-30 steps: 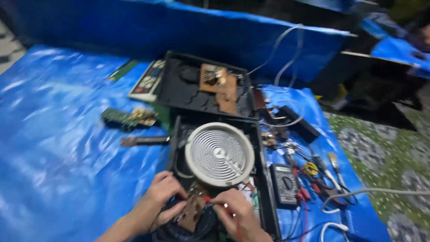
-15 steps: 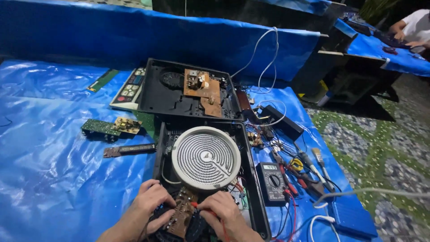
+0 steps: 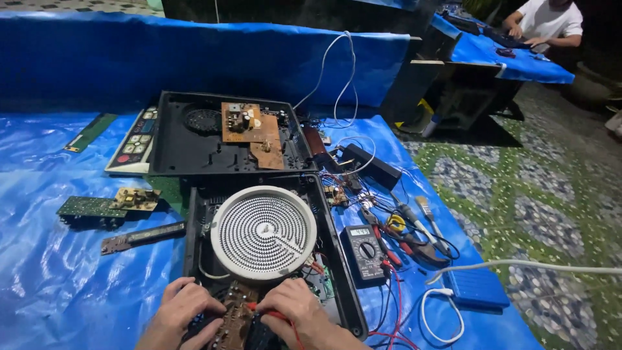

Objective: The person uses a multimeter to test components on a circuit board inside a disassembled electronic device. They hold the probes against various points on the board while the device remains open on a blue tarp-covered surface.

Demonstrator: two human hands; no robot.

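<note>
The left hand (image 3: 184,311) and right hand (image 3: 295,314) have drawn closer together over the brown circuit board (image 3: 234,321). A red probe (image 3: 269,314) now lies under the right hand's fingers (image 3: 275,304).

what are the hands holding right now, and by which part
The right hand pinches a red probe along its shaft, on the brown circuit board. The left hand rests beside it; any grip cannot be told.

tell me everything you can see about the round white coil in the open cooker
The coil is a round, flat white disc with fine concentric ridges and a thin bar running from its centre to the rim. It looks ceramic. It lies flat in the black case, above the brown board that the left hand and right hand work on.
</note>
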